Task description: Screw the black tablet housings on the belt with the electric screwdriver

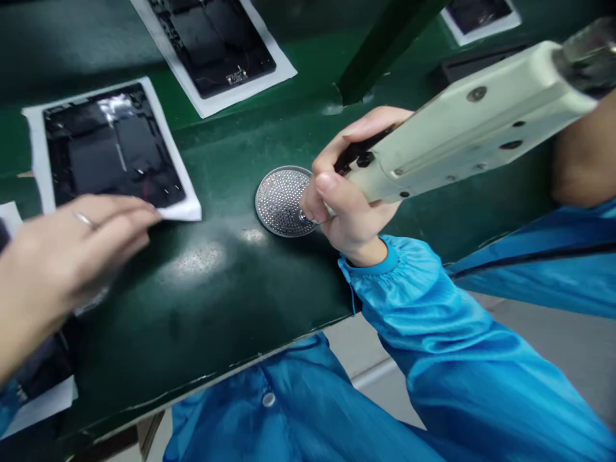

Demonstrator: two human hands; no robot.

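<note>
Work at a green bench point(216, 333), seen from the head. The right hand point(353, 215) is closed around the front end of a pale driver point(462, 128), fingers and thumb wrapped about its narrow nose. The driver slants, its body rising toward the upper right and its nose pointing down to the left. The tip, partly covered by the fingers, lies over the right side of a round grey dish point(276, 202) dotted with bright points; whether tip and dish touch cannot be told.

The left hand point(91, 240), blurred and bearing a ring point(83, 218), reaches in from the left with fingers together and extended. Its fingertips overlap the lower edge of a dark panel point(106, 154) on a white sheet point(185, 210); whether they pinch anything cannot be made out. This panel lies left of the dish, well apart from it.

A second panel point(216, 45), also on white, lies above and to the right of the first. Another point(476, 13) shows at the upper right, beyond a green post point(385, 51); a fourth point(45, 366) lies at lower left, partly hidden. A blue sleeve point(428, 295) covers the right forearm.
</note>
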